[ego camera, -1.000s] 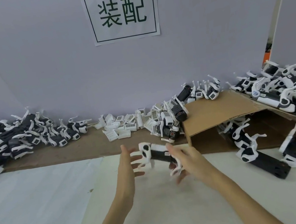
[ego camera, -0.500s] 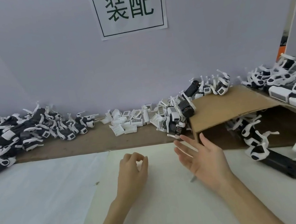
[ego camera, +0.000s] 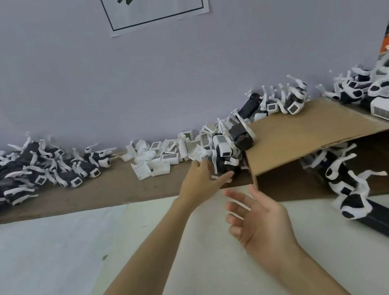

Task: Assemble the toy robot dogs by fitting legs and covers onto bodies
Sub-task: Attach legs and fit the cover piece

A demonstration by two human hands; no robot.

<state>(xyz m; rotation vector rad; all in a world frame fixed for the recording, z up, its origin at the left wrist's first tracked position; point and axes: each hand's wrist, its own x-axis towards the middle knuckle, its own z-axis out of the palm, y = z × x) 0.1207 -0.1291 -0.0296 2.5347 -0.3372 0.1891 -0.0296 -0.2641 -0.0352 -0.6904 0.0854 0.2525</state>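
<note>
Two bare hands are seen from the head camera above a white table (ego camera: 55, 269). The left hand (ego camera: 201, 180) is stretched forward to a black-and-white toy dog (ego camera: 224, 161) lying at the near edge of a cardboard flap (ego camera: 312, 129); its fingers are curled round the toy's white leg. The right hand (ego camera: 258, 223) is held over the table with fingers spread and relaxed, nothing in it. White covers (ego camera: 164, 154) are heaped by the wall just left of that toy. More toy dogs are piled at the far left (ego camera: 15, 174) and far right (ego camera: 387, 90).
</note>
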